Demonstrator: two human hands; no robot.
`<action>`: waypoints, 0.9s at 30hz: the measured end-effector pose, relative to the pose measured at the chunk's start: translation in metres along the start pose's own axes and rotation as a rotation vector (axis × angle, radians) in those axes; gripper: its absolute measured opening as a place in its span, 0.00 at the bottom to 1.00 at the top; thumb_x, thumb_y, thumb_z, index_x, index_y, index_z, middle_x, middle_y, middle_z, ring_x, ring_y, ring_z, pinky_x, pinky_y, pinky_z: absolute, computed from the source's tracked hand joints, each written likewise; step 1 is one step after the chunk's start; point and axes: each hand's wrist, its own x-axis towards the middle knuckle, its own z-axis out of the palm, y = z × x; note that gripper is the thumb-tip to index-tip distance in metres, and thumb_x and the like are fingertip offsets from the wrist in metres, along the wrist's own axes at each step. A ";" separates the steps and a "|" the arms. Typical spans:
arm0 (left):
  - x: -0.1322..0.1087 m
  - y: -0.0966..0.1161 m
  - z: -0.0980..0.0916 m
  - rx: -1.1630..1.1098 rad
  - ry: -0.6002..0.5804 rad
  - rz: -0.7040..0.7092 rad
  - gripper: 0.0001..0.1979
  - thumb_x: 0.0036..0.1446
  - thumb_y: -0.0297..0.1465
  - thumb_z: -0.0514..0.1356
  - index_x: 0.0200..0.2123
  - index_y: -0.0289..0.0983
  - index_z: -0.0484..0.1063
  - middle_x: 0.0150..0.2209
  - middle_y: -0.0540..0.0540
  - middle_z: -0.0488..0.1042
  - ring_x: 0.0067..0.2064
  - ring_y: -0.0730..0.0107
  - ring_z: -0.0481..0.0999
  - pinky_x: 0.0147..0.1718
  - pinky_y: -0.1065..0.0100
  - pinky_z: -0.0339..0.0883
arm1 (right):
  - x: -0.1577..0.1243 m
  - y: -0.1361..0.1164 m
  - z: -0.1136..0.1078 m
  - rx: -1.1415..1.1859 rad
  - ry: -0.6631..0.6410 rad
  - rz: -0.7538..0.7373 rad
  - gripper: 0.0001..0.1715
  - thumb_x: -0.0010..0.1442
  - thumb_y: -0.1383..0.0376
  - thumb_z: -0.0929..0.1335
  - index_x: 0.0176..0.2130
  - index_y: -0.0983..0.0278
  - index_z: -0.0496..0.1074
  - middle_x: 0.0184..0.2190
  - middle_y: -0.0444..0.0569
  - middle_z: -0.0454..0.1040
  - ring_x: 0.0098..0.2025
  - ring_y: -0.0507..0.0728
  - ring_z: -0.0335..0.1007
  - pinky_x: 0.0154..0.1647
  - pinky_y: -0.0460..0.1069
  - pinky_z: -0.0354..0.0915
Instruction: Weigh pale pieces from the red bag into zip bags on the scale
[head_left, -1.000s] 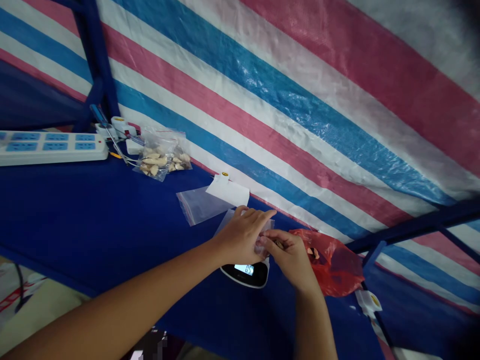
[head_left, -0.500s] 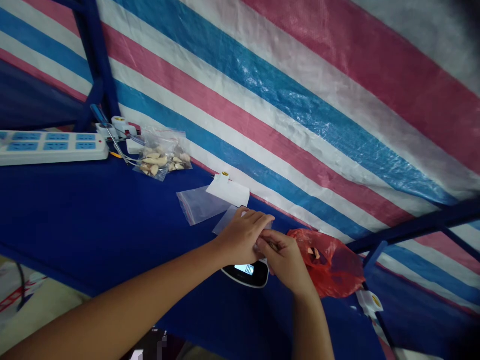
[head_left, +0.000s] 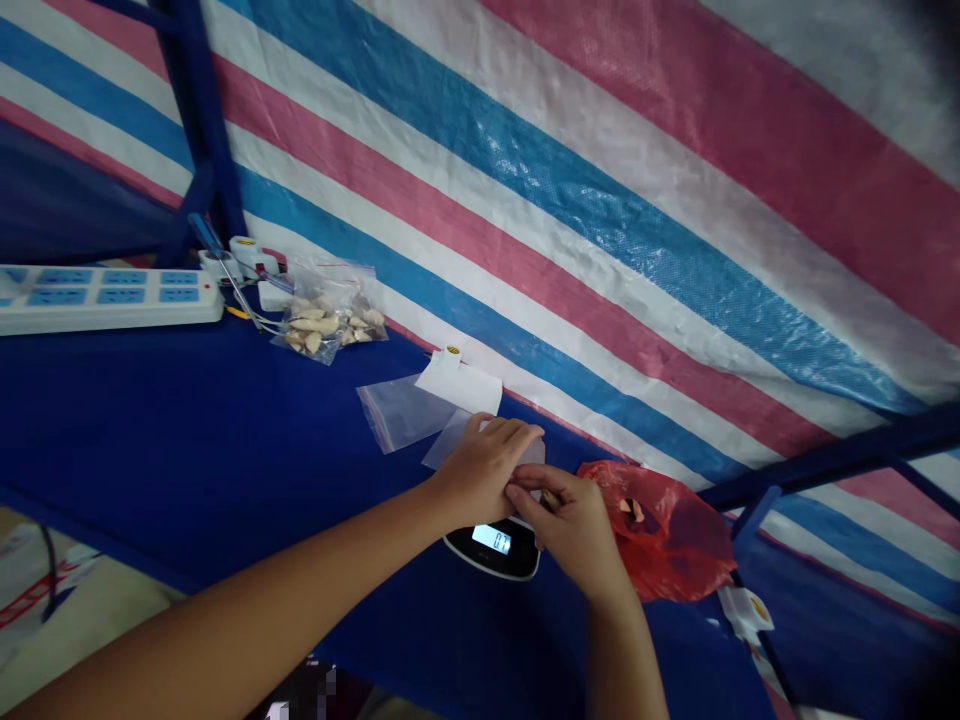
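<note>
Readout (head_left: 492, 540) on the scale (head_left: 519, 553), lower centre of the frame, had moved from 0.6 to 0.7. Just above, the right hand (head_left: 576, 515) held a brownish piece (head_left: 550, 500) in bent fingers; the left hand (head_left: 484, 470) curled over a clear bag (head_left: 447, 440), grip unconfirmable.

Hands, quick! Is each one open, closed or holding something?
Left hand: over the scale, underside hidden, can't tell.
Right hand: closed, holding a brown piece.

Scale display (head_left: 492, 540) reads 0.7; lettering below illegible.
</note>
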 end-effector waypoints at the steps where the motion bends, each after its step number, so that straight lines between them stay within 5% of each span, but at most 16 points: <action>1: 0.000 0.000 0.000 -0.007 0.001 0.002 0.30 0.52 0.29 0.60 0.59 0.40 0.59 0.54 0.40 0.75 0.54 0.50 0.75 0.57 0.42 0.59 | 0.000 0.000 0.001 -0.020 0.012 -0.020 0.12 0.62 0.57 0.72 0.42 0.59 0.82 0.31 0.46 0.80 0.18 0.49 0.65 0.16 0.44 0.60; 8: 0.001 0.003 -0.005 -0.032 -0.005 -0.008 0.37 0.50 0.28 0.61 0.63 0.41 0.55 0.57 0.40 0.73 0.57 0.51 0.73 0.61 0.42 0.55 | 0.001 -0.004 0.005 -0.039 0.089 -0.063 0.11 0.63 0.59 0.71 0.41 0.60 0.82 0.29 0.46 0.80 0.18 0.49 0.66 0.16 0.44 0.61; 11: 0.001 0.003 -0.006 -0.015 -0.008 -0.029 0.34 0.52 0.27 0.59 0.62 0.41 0.56 0.56 0.40 0.74 0.56 0.51 0.74 0.61 0.41 0.55 | 0.000 -0.007 0.005 0.002 0.004 -0.023 0.14 0.66 0.57 0.69 0.45 0.61 0.81 0.23 0.43 0.75 0.15 0.49 0.65 0.16 0.44 0.59; 18: 0.000 -0.001 -0.008 0.016 -0.036 -0.036 0.35 0.49 0.27 0.61 0.62 0.42 0.57 0.58 0.40 0.73 0.57 0.50 0.73 0.62 0.40 0.54 | -0.006 -0.015 0.000 0.002 -0.187 -0.010 0.18 0.69 0.59 0.67 0.55 0.58 0.77 0.28 0.43 0.76 0.19 0.49 0.70 0.20 0.43 0.64; 23: 0.001 -0.002 -0.010 0.035 0.000 -0.061 0.34 0.50 0.26 0.60 0.61 0.42 0.58 0.58 0.41 0.73 0.57 0.52 0.73 0.61 0.41 0.55 | -0.008 -0.013 0.002 0.005 -0.058 -0.061 0.13 0.67 0.59 0.68 0.48 0.58 0.79 0.38 0.46 0.80 0.20 0.47 0.70 0.20 0.43 0.63; 27: 0.001 -0.003 -0.010 0.033 -0.014 -0.039 0.32 0.52 0.26 0.59 0.61 0.42 0.58 0.59 0.41 0.73 0.56 0.53 0.74 0.62 0.41 0.54 | -0.008 -0.012 0.005 0.041 -0.074 0.003 0.14 0.66 0.56 0.69 0.47 0.60 0.78 0.28 0.45 0.77 0.18 0.49 0.69 0.18 0.43 0.61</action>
